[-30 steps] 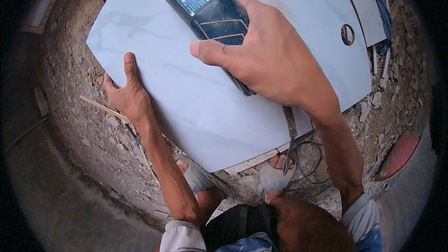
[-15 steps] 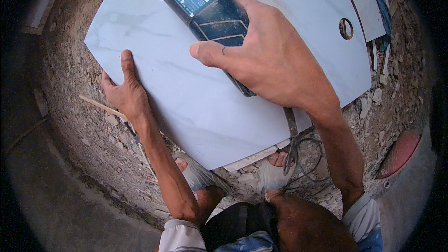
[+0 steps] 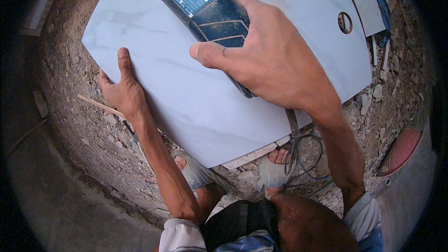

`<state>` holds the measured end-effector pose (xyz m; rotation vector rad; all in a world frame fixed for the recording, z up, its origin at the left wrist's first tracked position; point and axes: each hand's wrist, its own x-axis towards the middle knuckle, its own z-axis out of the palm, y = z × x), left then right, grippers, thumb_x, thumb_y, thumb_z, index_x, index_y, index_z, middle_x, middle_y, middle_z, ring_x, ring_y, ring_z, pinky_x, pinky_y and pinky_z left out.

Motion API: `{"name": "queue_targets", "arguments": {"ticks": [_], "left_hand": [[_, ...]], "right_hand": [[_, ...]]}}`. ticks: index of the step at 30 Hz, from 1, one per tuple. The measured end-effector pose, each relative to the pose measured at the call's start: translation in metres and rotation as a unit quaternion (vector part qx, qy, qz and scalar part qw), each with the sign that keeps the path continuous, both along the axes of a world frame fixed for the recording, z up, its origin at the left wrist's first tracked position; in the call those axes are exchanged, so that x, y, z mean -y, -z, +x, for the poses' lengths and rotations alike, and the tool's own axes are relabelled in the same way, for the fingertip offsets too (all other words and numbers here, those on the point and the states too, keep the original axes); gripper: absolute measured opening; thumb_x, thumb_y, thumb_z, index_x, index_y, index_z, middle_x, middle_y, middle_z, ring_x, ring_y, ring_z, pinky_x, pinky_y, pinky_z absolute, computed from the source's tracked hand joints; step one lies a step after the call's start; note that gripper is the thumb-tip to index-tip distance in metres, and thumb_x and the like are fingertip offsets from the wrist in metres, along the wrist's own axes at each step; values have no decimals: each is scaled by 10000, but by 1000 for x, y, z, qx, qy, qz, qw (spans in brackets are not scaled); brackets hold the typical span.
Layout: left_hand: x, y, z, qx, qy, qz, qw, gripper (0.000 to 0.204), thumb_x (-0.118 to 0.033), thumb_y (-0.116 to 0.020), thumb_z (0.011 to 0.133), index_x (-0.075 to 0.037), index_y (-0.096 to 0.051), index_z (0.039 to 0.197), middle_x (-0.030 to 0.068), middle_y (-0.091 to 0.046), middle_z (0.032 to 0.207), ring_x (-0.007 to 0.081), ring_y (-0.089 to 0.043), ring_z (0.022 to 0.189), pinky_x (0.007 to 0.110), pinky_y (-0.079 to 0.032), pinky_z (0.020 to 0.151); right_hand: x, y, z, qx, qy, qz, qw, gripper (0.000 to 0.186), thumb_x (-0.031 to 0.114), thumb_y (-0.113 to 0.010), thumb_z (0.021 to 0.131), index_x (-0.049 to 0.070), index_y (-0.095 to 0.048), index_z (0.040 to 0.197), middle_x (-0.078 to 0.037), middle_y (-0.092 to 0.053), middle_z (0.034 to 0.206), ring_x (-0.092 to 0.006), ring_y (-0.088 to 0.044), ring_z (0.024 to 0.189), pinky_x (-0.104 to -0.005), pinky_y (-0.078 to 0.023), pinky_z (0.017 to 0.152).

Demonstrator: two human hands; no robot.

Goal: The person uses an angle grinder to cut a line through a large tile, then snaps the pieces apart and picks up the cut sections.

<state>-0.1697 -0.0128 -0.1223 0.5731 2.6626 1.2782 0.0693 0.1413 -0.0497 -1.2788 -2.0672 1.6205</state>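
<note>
My right hand (image 3: 280, 60) is closed around the body of a dark blue and black angle grinder (image 3: 219, 23), held over a white marbled tile (image 3: 186, 107). The grinder's front end runs out of the picture at the top, so its disc is hidden. A dark cut line with brownish dust shows on the tile beside the grinder. At the tile's left edge my left hand (image 3: 123, 88) grips it, thumb on top and the other fingers at or under the rim. A round hole (image 3: 345, 23) pierces the tile on the right.
Beneath the tile lies rubble-strewn ground (image 3: 93, 126). The grinder's cable (image 3: 310, 158) loops near my right foot. A wooden stick (image 3: 99, 105) lies by my left wrist. A reddish rounded object (image 3: 400, 151) sits at the right, and another white tile piece (image 3: 371, 4) lies at the far right.
The tile's left corner and my left hand have shifted very slightly left and up. My right hand and the grinder stay almost where they were; the cable by my foot has moved a little.
</note>
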Motion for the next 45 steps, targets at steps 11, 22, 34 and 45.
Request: {"name": "queue_targets", "arguments": {"ticks": [11,22,34,45], "left_hand": [[1,1,-1,10,0,12,1000,802,-513,-885,964,106,-639,1412,184,-748,1291,234,-722,1113,366,-590,984],[1,1,-3,11,-1,13,1000,847,-521,-911,935,130,-612,1387,232,-739,1259,280,-724,1130,391,-576,1036],[0,0,-3,14,7,15,1000,898,-549,-908,926,144,-602,1410,248,-726,1288,305,-722,1151,397,-573,1046],[2,0,-4,0,10,17,1000,855,-534,-904,936,134,-621,1387,236,-737,1267,291,-726,1141,399,-578,1039]], "right_hand": [[7,-4,8,12,1,-6,1000,591,392,-814,818,-153,-659,985,-307,-727,830,-429,-763,803,-499,-615,785],[10,-4,10,23,5,-19,1000,605,404,-810,819,-149,-663,1016,-318,-724,837,-446,-758,809,-510,-609,799],[10,-12,17,84,-36,-8,996,565,378,-863,933,-78,-716,1232,-164,-795,950,-239,-752,803,-380,-614,803],[12,-8,20,66,-39,-6,997,600,384,-872,917,-87,-703,1249,-185,-784,945,-253,-748,807,-389,-609,804]]}}
